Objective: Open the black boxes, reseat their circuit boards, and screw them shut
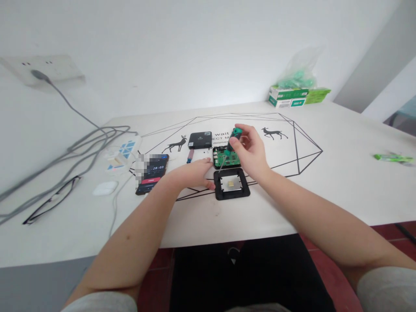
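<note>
My right hand (248, 145) is wrapped round the green-and-black handle of a screwdriver (234, 141). Its thin shaft slants down to the left, with the tip by the near left corner of a green circuit board (231, 161) in a black case. My left hand (196, 173) rests on the table, fingers stretched out against the left side of that case and thumb apart, by the left edge of a black cover (219, 196). The cover lies just in front of the board, a silvery plate with a pale square pad on it.
Behind lie a closed black box (200, 140) and a small screwdriver (190, 156) with a reddish and blue handle. To the left are a phone (152, 173), a white earbud case (105, 187), glasses (52, 200), a power strip (125, 154) and grey cables. Boxes (288, 96) stand at the back right.
</note>
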`<state>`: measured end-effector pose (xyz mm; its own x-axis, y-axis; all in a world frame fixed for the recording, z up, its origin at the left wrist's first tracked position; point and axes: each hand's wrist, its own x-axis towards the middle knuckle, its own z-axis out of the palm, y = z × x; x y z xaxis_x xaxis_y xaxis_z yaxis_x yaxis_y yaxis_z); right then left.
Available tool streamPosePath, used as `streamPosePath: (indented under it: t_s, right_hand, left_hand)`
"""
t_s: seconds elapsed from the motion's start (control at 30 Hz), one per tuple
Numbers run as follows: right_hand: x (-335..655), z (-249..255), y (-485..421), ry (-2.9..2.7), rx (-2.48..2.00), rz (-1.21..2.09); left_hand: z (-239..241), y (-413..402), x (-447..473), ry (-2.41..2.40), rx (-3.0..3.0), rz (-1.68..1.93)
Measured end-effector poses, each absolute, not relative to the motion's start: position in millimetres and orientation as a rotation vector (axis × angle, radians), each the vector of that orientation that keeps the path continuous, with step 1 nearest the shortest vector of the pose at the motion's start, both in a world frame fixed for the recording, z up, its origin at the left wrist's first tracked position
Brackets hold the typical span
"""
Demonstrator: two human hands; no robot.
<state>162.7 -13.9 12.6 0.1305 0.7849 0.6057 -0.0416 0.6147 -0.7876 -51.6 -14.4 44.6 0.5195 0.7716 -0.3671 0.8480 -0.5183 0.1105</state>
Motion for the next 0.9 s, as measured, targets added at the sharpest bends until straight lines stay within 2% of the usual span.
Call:
streamPosePath:
  t_s: [0.17, 0.47, 0.9]
  right_hand:
    - [177, 1, 16, -1.204, -0.753, 0.682]
    - [174, -22, 22, -1.438, -0.963, 0.751]
    - [170, -22, 23, -1.44, -0.964, 0.758]
  left_hand:
    - [48, -16, -50, 1.373, 2.485, -0.46]
    - [50, -21, -46, 1.406, 2.5, -0.457]
    - [38, -10, -59, 1.325, 2.383, -0.033]
